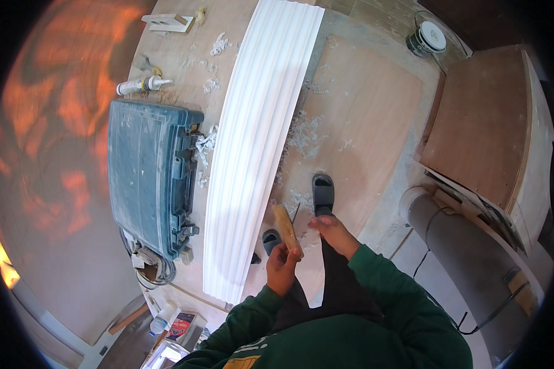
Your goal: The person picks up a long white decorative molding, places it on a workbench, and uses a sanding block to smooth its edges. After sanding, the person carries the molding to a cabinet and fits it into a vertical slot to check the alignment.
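Head view. Left hand (281, 270): fingers closed around the lower end of a tan block (284, 224), thumb along its side. Most of the block juts forward beyond these fingers, upper end free and leaning left. Right hand (335, 235): just right of the block, apart from it, fingertips pointing toward it; cannot tell whether they grip anything. A thin, dark, pointed sliver (297, 211) shows between the block and the right fingertips; its lower end is unclear.

Left of the left fingers: long white ribbed panel (258, 135), running far forward, not touched by either hand. Farther left, past the panel: blue-grey case (144, 175), lid down; white tube (143, 85) just beyond it. Ahead of both hands: pale shavings (306, 135) scattered on the floor. Dark slipper (323, 192) just forward of the right fingertips.
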A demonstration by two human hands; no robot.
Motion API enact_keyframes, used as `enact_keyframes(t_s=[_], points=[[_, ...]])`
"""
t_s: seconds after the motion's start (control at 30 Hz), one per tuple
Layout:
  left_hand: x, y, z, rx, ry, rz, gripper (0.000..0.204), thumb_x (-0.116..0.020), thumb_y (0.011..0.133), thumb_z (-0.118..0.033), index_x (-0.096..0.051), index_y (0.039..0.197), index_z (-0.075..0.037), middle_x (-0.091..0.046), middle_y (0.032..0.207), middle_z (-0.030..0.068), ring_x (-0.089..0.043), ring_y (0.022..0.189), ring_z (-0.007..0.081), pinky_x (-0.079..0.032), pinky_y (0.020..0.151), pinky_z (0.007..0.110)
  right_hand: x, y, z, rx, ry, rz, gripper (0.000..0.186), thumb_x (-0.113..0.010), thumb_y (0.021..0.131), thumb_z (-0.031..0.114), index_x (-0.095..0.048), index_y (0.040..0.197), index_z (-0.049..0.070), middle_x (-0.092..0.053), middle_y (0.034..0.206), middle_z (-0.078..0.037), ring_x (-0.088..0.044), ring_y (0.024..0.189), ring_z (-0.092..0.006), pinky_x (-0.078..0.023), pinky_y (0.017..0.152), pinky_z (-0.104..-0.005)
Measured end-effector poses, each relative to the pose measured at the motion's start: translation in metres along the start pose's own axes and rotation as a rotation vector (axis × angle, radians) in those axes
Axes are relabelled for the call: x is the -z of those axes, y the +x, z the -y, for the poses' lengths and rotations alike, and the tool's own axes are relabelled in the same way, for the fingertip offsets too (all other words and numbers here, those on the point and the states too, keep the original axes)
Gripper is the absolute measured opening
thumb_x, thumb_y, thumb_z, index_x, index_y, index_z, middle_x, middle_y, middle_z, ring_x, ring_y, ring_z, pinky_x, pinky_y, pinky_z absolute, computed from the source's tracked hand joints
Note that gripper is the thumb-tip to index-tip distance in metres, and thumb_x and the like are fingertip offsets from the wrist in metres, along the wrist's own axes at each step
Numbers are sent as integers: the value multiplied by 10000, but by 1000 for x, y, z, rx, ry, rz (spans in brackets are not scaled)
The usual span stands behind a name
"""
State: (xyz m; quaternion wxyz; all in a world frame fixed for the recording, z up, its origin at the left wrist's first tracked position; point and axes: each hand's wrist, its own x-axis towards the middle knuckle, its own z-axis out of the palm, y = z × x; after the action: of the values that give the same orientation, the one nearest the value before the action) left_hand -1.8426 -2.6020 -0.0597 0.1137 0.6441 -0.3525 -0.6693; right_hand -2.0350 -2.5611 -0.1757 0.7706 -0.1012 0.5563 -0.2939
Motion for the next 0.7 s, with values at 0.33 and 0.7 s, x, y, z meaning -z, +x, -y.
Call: enact_keyframes(t_s=[0.33,0.7], points=[[-41,77,-110,-356,645,192,497,-734,943,-379,-627,1203,31,-727,943,183,-711,807,280,-551,747,378,9,-2,112,184,595,-81,425,-703,976,327,-634,1255,14,-688,1081,-57,-641,968,-146,-505,862,-270],[-27,270,-339,-888,1849,135,1419,-998,535,-416,-121,1645,-302,-101,1707,164,-165,1534,476,-226,1237,586,174,119,370,755,367,-352,349,-706,961,284,-651,1159,1,-674,1022,-59,-635,902,-171,-519,821,-339]])
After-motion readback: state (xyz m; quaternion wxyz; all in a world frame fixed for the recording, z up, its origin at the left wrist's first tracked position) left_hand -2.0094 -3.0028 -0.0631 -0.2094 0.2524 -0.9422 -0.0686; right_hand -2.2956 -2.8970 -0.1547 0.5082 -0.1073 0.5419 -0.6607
